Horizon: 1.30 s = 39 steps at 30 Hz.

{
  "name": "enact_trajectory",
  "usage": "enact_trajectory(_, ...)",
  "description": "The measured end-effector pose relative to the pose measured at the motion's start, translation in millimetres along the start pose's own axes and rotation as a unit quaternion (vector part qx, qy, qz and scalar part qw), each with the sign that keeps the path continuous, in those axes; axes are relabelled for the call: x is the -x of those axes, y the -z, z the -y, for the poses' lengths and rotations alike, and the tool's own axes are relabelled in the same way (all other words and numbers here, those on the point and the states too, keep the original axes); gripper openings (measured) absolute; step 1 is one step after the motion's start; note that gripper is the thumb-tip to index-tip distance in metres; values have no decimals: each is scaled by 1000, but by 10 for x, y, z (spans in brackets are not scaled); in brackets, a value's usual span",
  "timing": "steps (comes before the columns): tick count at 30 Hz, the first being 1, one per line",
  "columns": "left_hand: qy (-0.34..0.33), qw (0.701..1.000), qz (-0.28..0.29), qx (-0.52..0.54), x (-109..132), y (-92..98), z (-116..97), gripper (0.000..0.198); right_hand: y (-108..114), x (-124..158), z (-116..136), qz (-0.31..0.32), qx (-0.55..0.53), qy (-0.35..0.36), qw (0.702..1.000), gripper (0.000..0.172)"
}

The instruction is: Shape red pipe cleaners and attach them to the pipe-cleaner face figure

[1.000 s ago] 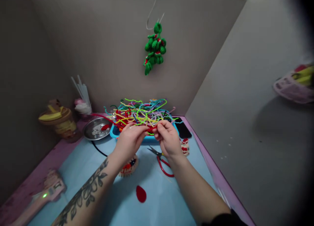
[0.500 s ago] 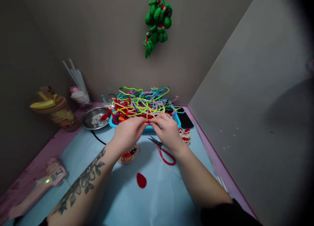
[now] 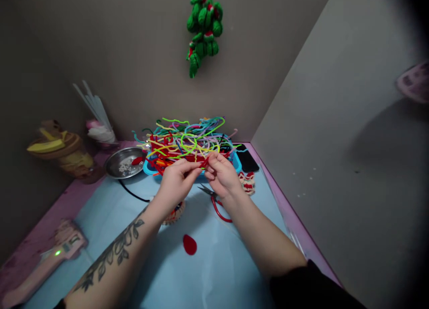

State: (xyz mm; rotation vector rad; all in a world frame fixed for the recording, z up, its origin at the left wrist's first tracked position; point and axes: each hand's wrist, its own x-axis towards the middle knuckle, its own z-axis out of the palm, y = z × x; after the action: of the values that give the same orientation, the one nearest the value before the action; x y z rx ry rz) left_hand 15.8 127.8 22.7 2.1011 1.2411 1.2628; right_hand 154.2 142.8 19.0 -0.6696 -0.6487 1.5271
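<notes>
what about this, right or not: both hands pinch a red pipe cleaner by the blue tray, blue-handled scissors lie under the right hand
Not quite: the head view shows the scissors have red handles, not blue. The left hand and right hand do pinch a red pipe cleaner by the blue tray.

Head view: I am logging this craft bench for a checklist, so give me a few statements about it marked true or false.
1. The left hand and the right hand both pinch a red pipe cleaner. True.
2. The scissors lie in the metal dish. False: the scissors lie on the blue mat, just below the right hand and apart from the metal dish.
3. A green ornament hangs in front of the back wall. True.
4. The blue tray is bare. False: a heap of coloured pipe cleaners fills it.
</notes>
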Motion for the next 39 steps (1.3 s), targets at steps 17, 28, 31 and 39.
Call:
enact_trajectory(17, 51, 998, -31, 25, 5, 6, -97, 17, -62, 80, -104, -21, 117, 76, 990, 29)
enact_trajectory(28, 9, 1000, -1, 1, -34, 68, -89, 19, -15, 65, -28, -6, 178, 120, 977, 18)
enact_trajectory(31, 41, 998, -28, 31, -36, 79, -113, 18, -8, 51, -24, 0, 139, 77, 987, 22)
enact_trajectory(39, 21, 997, -60, 35, 15, 69, -177, 14, 8, 25, -16, 7, 14, -13, 1000, 27)
